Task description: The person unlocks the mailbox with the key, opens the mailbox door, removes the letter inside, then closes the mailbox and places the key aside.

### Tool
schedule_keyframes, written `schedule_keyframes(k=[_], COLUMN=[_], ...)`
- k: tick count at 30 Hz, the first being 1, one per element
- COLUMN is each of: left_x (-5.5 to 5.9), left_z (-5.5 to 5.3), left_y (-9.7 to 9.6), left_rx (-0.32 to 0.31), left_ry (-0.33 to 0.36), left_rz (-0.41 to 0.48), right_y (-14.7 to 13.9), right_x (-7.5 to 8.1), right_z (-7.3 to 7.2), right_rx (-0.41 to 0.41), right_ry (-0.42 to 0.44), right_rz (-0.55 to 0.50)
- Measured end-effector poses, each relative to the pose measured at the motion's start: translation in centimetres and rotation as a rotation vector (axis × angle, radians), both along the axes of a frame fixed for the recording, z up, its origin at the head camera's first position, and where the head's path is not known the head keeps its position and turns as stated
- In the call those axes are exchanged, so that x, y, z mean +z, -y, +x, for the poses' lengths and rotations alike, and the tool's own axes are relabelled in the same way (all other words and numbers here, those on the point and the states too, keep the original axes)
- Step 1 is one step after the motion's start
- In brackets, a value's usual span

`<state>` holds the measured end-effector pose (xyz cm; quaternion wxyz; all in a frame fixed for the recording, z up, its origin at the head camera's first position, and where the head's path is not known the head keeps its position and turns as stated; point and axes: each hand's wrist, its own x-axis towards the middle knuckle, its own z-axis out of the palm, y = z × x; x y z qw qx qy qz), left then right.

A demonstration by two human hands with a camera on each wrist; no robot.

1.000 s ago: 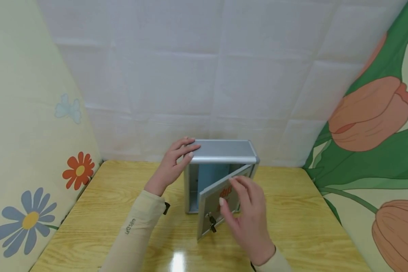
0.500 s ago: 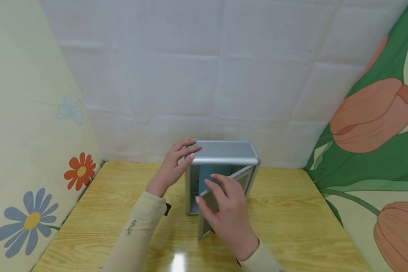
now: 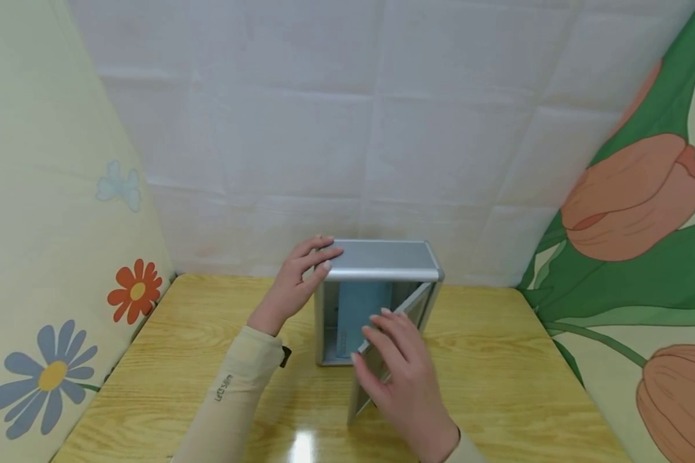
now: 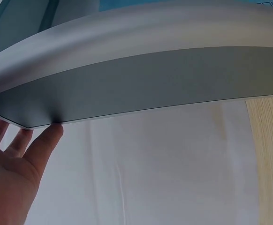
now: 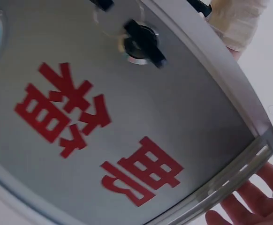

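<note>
A grey metal mailbox (image 3: 382,254) stands upright on the table, its door (image 3: 419,307) swung partly outward on the right side. My left hand (image 3: 286,286) rests on the mailbox's top left corner, fingers extended over the top; the left wrist view shows fingertips (image 4: 55,127) at the edge. At the door's free upper corner, my right hand (image 3: 402,379) grips it between thumb and fingers. Red characters (image 5: 146,171) and a lock with a black key (image 5: 145,43) mark the door's outer face. Inside the mailbox a flat blue thing (image 3: 356,315) stands upright.
The wood-grain table (image 3: 220,321) extends on both sides of the mailbox. Behind is a white creased sheet (image 3: 347,128). Flower-patterned panels border the left (image 3: 46,225) and right (image 3: 631,193).
My right hand has moved from in front of the door face to its free upper corner. The door has swung slightly wider, toward me and right. My left hand stays in place.
</note>
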<state>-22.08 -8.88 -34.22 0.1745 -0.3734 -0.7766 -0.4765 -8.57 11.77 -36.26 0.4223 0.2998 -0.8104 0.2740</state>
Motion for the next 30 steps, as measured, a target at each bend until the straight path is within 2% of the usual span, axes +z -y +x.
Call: schedule_keyframes(k=[2, 5, 8, 15, 20, 25, 30], left_x=[-0.8, -1.3, -1.4, -1.4, -1.4, -1.5, -1.5], left_z=[-0.7, -1.2, -1.4, -1.4, -1.3, -1.3, -1.5], left_y=[0.1, 0.3, 0.5, 0.6, 0.6, 0.5, 0.4], left_rx=[0.001, -0.001, -0.002, 0.007, 0.005, -0.001, -0.007], left_ry=[-0.014, -0.033, -0.035, -0.016, -0.007, -0.003, -0.013], left_rz=[0.003, 0.005, 0.003, -0.015, -0.019, -0.02, -0.011], right_y=[-0.5, -1.3, -2.2, -3.7, -5.0, -7.5, -9.6], right_x=[-0.3, -0.7, -0.8, 0.3, 0.5, -0.8, -1.7], right_z=[0.4, 1.1, 1.9, 3.4, 4.0, 3.6, 3.0], right_rx=[0.019, 0.038, 0.042, 0.006, -0.078, -0.158, -0.205], right_ry=[-0.025, -0.053, -0.064, -0.214, -0.213, -0.172, -0.147], right_rz=[-0.021, -0.051, -0.087, -0.238, -0.325, -0.368, -0.378])
